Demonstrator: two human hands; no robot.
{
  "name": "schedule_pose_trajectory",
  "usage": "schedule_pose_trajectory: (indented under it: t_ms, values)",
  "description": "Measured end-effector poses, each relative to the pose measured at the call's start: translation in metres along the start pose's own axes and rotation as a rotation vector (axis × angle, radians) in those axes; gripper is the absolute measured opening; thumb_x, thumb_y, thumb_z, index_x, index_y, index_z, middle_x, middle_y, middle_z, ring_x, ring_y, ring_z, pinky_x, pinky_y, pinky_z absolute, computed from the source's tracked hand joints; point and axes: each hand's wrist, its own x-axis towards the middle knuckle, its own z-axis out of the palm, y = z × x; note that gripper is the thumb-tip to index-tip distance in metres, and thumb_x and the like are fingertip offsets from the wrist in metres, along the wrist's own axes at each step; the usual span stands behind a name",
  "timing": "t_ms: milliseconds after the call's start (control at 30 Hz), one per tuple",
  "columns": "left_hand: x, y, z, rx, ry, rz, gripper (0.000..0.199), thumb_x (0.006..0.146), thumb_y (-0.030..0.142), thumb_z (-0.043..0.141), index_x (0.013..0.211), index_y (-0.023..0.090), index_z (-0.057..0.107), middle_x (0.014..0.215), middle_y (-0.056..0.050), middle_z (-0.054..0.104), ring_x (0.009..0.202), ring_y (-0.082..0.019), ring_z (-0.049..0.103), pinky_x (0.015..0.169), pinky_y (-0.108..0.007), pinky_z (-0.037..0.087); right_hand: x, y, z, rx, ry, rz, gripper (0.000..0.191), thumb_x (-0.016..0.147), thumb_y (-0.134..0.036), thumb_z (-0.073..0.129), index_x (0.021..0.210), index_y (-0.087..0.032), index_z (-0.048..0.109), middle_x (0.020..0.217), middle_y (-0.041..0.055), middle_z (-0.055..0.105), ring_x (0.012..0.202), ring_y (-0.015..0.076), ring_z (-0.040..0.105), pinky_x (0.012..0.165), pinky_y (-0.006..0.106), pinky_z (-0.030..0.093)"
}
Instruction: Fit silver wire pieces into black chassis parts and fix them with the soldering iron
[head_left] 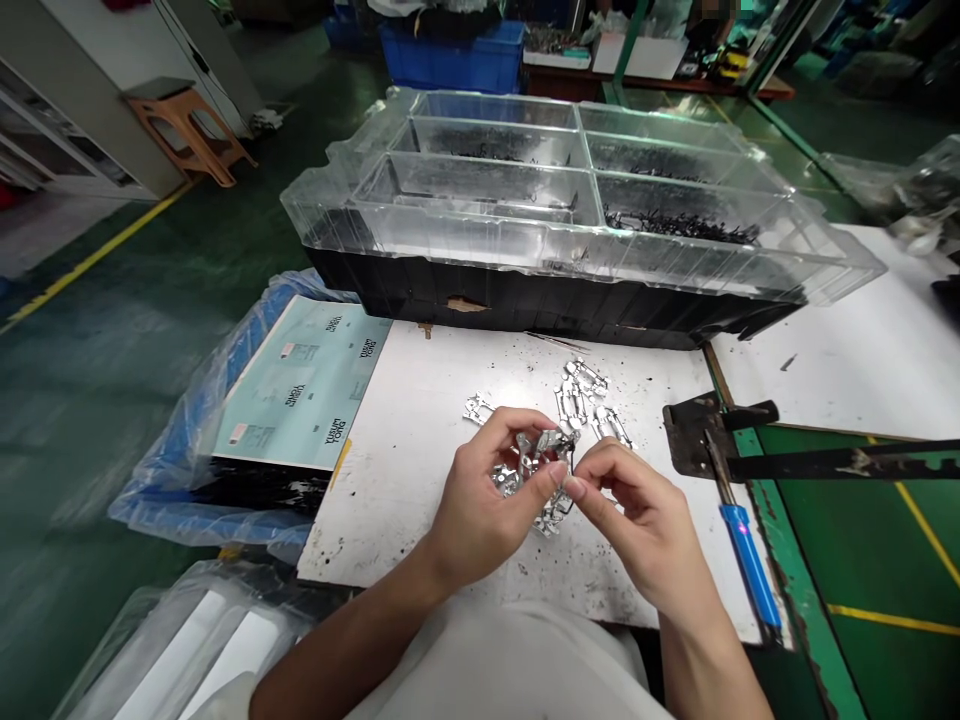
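Observation:
My left hand (pixel 491 495) is closed around a silver metal bracket (pixel 551 440), raised just above the white tabletop. My right hand (pixel 630 505) meets it from the right, thumb and forefinger pinched at the bracket's edge beside a thin black piece (pixel 571 462). Whether the right fingertips grip that black piece or the metal cannot be made out. More silver brackets (pixel 506 480) lie under and behind my left hand, partly hidden by it. Beyond my hands rests a loose group of similar metal brackets (pixel 574 400), and another bracket (pixel 477 408) sits to the left.
A clear divided tray (pixel 480 235) holding thin black parts (pixel 682 225) stands on a black base across the back. At right lie a blue-handled screwdriver (pixel 750 570) and a dark metal arm (pixel 847 462). A plastic-lined blue bin (pixel 172 490) with pale-blue sheets (pixel 292 380) is left.

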Motion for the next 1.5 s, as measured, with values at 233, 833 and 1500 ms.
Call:
schedule_pose_trajectory:
  t_ms: [233,833,1500]
  values:
    - [0.001,-0.001,0.004,0.037,0.025,0.035,0.017,0.088,0.026,0.075,0.102,0.024,0.067,0.092,-0.001,0.066,0.083,-0.016,0.061,0.076,-0.028,0.047,0.000,-0.001,0.000,-0.025,-0.027,0.005,0.016,0.098,-0.034,0.065,0.085,-0.023,0.064,0.080,0.0002,0.055,0.074,0.0160,0.051,0.064,0.031,0.040]
    - [0.004,-0.007,0.008,-0.356,0.215,0.017,0.018,0.088,0.031,0.075,0.097,0.023,0.061,0.079,0.000,0.062,0.074,-0.016,0.060,0.071,-0.029,0.048,-0.005,0.004,0.017,-0.042,0.078,-0.085,0.012,0.094,-0.028,0.071,0.101,-0.027,0.061,0.089,-0.0002,0.053,0.082,0.0163,0.054,0.074,0.033,0.045]
    - [0.001,-0.010,0.010,-0.427,0.341,0.275,0.014,0.091,0.021,0.072,0.100,0.023,0.062,0.080,0.000,0.065,0.073,-0.012,0.062,0.068,-0.023,0.053,0.001,-0.003,0.039,-0.400,0.396,-0.708,0.038,0.082,0.005,0.071,0.113,-0.016,0.068,0.100,0.0089,0.062,0.086,0.0197,0.064,0.066,0.035,0.058]
